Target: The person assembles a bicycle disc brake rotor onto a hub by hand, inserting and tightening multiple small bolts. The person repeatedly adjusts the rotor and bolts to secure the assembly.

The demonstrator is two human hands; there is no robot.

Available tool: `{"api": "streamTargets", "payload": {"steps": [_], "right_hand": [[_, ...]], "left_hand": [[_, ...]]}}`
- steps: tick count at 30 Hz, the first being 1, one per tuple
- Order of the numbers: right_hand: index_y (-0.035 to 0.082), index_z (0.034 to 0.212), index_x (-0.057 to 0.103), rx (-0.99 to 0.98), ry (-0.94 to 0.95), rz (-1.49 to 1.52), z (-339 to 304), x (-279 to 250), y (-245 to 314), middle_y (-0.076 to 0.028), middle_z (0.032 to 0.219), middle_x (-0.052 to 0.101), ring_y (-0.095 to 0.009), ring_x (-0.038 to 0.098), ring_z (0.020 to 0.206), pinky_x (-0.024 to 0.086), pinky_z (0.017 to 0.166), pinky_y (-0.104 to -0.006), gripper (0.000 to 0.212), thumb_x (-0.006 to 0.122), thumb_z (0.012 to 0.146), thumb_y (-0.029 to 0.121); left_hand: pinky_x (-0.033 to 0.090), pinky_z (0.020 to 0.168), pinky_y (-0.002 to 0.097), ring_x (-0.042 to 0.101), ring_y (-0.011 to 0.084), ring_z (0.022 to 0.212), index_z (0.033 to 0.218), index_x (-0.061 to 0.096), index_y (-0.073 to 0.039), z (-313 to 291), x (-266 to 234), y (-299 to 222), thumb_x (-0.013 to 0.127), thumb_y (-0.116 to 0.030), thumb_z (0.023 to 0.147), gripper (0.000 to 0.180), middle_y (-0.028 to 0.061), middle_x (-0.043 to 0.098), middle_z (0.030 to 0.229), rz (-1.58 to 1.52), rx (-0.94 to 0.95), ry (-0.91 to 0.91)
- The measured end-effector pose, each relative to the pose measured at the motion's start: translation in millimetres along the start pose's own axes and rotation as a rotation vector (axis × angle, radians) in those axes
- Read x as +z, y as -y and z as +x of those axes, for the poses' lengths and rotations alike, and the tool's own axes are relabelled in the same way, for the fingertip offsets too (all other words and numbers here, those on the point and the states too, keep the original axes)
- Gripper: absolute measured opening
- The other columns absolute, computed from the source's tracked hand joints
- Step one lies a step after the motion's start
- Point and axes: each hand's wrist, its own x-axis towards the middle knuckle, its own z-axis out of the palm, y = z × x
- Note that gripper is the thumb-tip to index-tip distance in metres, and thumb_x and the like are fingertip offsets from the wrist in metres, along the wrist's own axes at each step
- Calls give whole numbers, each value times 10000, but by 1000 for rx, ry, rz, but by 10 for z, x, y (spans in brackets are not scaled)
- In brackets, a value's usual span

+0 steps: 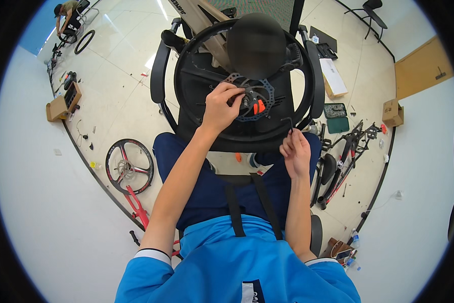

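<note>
A black wheel (pixel 179 91) lies flat across the seat of a black office chair (pixel 158 70) in front of me. On its hub sits a steel brake disc (pixel 270 95) with a wavy, perforated edge, and an orange-red piece (pixel 258 106) shows beside the hub. My left hand (pixel 221 107) is pinched at the hub, over the near left part of the disc; whatever its fingertips hold is too small to make out. Near the wheel's right rim, my right hand (pixel 296 150) grips a black hex key (pixel 288 121), its bent end pointing up and left.
A blurred dark round shape (pixel 257 45) covers the wheel's far part. Bike frame parts (pixel 345 156) and an opened green case (pixel 336 117) lie on the floor at right. At left are a spoked wheel (pixel 130 166) and a cardboard box (pixel 60 108). Another person (pixel 67 15) crouches far left.
</note>
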Motion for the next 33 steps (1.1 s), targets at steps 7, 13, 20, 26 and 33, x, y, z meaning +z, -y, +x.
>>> {"api": "streamTargets", "payload": {"steps": [7,13,20,26,33], "right_hand": [[68,1066,497,-103,77,-135,288,672,50,-7,753,499,-102,464,702,369,653,-247,201,458,1102,261],[40,1102,527,-151,111,-147,528,844,73,-29,913,583,-84,493,816,400,741,-230,182,521,1074,219],[35,1065,612,-266,-44,-489,758,905,84,36,832,580,-47,491,710,401,653,-190,135,622,1025,163],[8,1030,619,-356,-40,-559,811,990,70,-20,829,644,-57,562,684,447,611,-208,118,623,1018,126],[-19,1037,624,-551,-5,-909,848,1018,-47,-88,878,707,-125,668,750,522,692,-252,102,624,991,73]], "left_hand": [[518,623,271,647,185,665,956,764,8,9,-8,21,744,51,801,162,90,677,854,-7,10,-10],[515,616,277,644,190,660,945,767,0,4,16,40,757,47,791,161,88,671,847,-20,29,-21],[518,621,283,647,196,671,918,764,5,-43,92,111,774,39,781,142,88,670,841,-23,48,-91],[530,673,301,663,236,750,945,766,5,-41,67,116,748,57,772,182,99,670,854,-14,99,-106],[531,677,307,665,240,764,982,768,-7,-43,59,89,719,65,783,217,102,668,876,-21,68,-81]]}}
